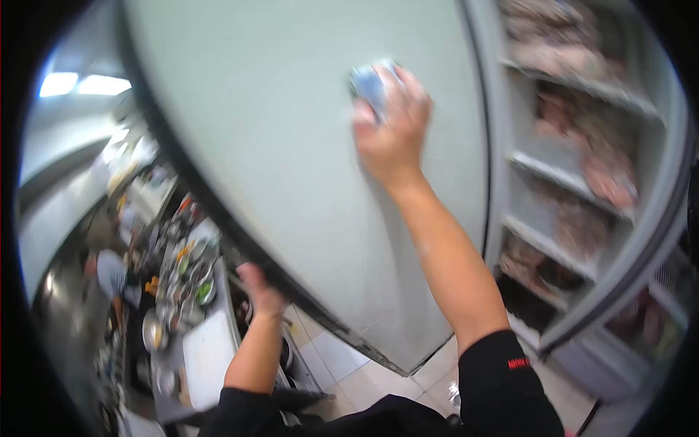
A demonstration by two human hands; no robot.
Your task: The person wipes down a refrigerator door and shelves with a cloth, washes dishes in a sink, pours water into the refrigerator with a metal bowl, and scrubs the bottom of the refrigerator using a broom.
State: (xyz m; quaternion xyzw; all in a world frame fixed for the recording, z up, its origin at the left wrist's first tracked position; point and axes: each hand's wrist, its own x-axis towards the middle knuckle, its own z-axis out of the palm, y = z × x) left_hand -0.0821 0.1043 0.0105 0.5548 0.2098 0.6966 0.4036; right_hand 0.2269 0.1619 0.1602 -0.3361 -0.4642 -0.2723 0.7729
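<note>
We stand in a kitchen where a pale door panel (284, 124) fills most of our view, with a tiled floor (341, 357) below it. On our right, an open cabinet holds bagged food (610, 175) on stacked shelves (571, 177), which seem spaced so each bag lies apart. High on the panel, our right hand (393, 120) grasps a blue-and-white cloth (370, 91), fingers over it and the arm stretched up; we judge that this grip holds it snug against the face. Our left hand (263, 295) is at the panel's dark edge (218, 218), perhaps to steady it, but blur leaves us unable to tell whether the fingers close on it.

Bare panel surrounds the cloth, most generously toward the left and below, while the right rim stands nearer. Beyond the dark edge, a counter (170, 411) carries a white board (210, 353) and many bowls, with another person (115, 277) well apart from us, so the left side seems tighter for an elbow.
</note>
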